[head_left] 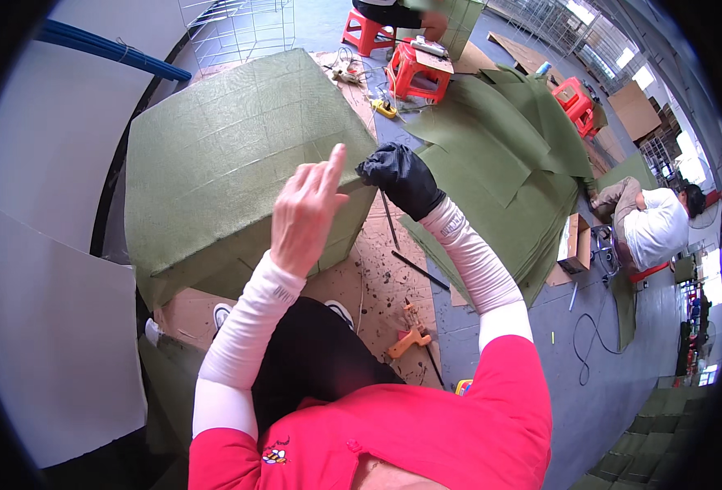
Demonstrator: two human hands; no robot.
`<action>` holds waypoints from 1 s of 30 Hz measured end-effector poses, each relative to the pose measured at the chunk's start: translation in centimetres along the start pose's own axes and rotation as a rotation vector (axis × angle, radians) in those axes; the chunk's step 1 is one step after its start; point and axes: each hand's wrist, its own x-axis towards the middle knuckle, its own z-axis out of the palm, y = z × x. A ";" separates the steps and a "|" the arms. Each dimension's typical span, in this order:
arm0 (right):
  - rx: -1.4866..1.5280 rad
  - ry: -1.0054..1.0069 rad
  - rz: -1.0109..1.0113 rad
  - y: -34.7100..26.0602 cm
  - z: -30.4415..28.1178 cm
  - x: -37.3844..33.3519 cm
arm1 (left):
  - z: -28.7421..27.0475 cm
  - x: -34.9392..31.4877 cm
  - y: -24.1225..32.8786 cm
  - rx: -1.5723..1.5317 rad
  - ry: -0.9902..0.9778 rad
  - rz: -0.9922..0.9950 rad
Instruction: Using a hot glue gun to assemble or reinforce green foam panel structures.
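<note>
In front of me stands a large box-shaped frame covered in green sheet [238, 155], with grid wires showing through its top. My left hand [305, 212], bare and in a white sleeve, is raised over the near side of it with the fingers stretched out. A black glove covers my right hand [406, 178]. Its fingers are closed at the right-hand corner of the green box, and whatever they pinch is hidden. An orange glue gun [410, 336] lies on the cardboard by my legs.
Green sheets [500, 155] lie piled on the floor to the right. Red stools [420, 73] stand at the back, where another person sits partly in view. A co-worker in a white shirt [659, 229] bends at far right by a cardboard box [574, 243]. Black strips [420, 269] and scraps litter the cardboard.
</note>
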 end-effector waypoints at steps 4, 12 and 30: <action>-0.014 0.089 -0.025 0.1 0.9 -0.4 | 3.2 0.4 -0.3 -0.025 -0.133 -0.024; 0.155 0.141 0.070 -1.1 -1.1 -0.8 | 4.8 -0.4 -1.3 -0.030 -0.050 -0.038; 0.219 0.286 0.139 -0.9 2.3 -1.2 | 4.6 -0.4 -0.7 -0.058 -0.042 -0.058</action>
